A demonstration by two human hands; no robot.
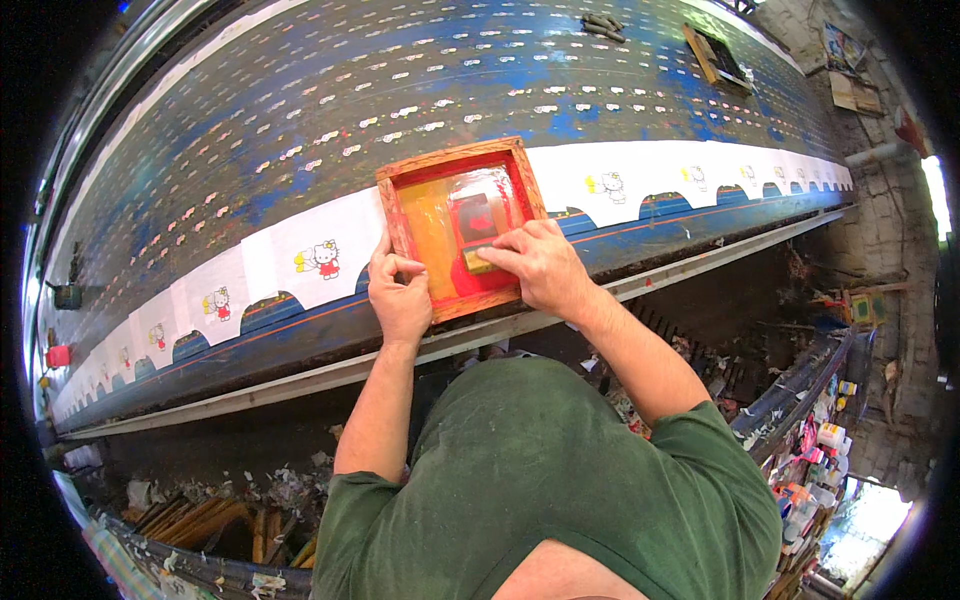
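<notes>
A wooden screen-printing frame (452, 157) lies on a strip of white cut pieces, its mesh smeared with red ink over yellow. My left hand (402, 298) is closed on the frame's near left side, the thumb bent over the wood. My right hand (545, 262) pinches a small squeegee (478, 261) against the mesh, near the frame's right side. Left of the frame, a white piece (285, 262) carries a cartoon cat figure with red clothing and yellow shapes. To the right, a white piece (635, 180) shows a figure without the red. The print beneath the screen is mostly hidden.
The long dark table (420, 75) is covered with rows of small printed marks and blue stains. Another frame (716, 57) and some dark sticks (603, 27) lie at its far side. A pale rail (640, 285) runs along the near edge. Bottles (828, 436) crowd the lower right.
</notes>
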